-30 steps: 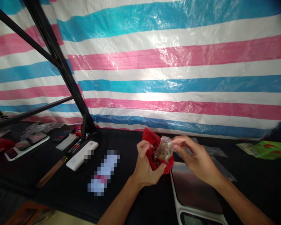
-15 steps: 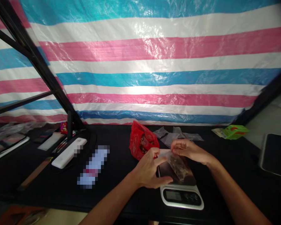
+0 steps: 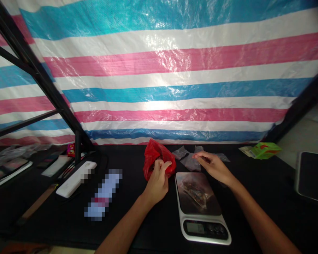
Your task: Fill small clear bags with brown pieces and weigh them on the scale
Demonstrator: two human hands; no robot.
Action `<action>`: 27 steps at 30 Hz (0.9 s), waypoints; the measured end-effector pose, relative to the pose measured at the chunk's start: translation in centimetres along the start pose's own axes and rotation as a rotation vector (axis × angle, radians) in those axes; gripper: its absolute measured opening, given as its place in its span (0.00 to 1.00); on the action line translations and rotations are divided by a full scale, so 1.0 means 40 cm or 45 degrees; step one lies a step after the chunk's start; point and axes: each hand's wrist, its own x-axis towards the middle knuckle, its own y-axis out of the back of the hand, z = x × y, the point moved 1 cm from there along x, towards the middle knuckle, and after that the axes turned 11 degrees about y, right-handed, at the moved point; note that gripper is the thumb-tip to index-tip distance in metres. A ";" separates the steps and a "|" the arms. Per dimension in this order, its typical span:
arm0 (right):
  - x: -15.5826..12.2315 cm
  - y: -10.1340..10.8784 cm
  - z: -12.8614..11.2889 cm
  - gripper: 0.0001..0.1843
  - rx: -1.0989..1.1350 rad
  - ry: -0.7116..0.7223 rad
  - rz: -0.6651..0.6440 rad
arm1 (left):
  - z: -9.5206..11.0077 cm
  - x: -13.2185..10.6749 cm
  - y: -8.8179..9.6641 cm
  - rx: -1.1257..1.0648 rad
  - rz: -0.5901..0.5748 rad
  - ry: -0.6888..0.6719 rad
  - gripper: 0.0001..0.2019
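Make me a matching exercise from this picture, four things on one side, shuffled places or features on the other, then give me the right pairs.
Things:
1. red bag
2. pouch
3. scale
4. green box

Places and features:
A. at the back right of the table
B. display at its near end
C. left hand at its opening
D. lying on a plate

Right pairs: 1-C, 2-D, 3-B, 4-A
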 end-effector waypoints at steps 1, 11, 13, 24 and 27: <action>0.000 0.004 0.012 0.24 -0.032 -0.004 0.055 | -0.002 0.002 0.002 0.009 0.031 0.019 0.33; -0.004 0.003 0.059 0.17 -0.345 0.062 0.131 | -0.011 0.012 0.010 -0.024 0.043 0.186 0.31; -0.003 0.001 0.062 0.18 -0.350 0.057 0.113 | -0.007 0.012 0.013 -0.040 0.057 0.208 0.29; -0.012 -0.020 -0.057 0.17 -0.463 0.122 -0.112 | 0.014 0.008 0.042 -0.176 0.125 0.089 0.24; -0.027 -0.035 -0.117 0.16 -0.584 0.035 -0.194 | 0.012 0.008 0.055 -0.158 0.198 0.117 0.20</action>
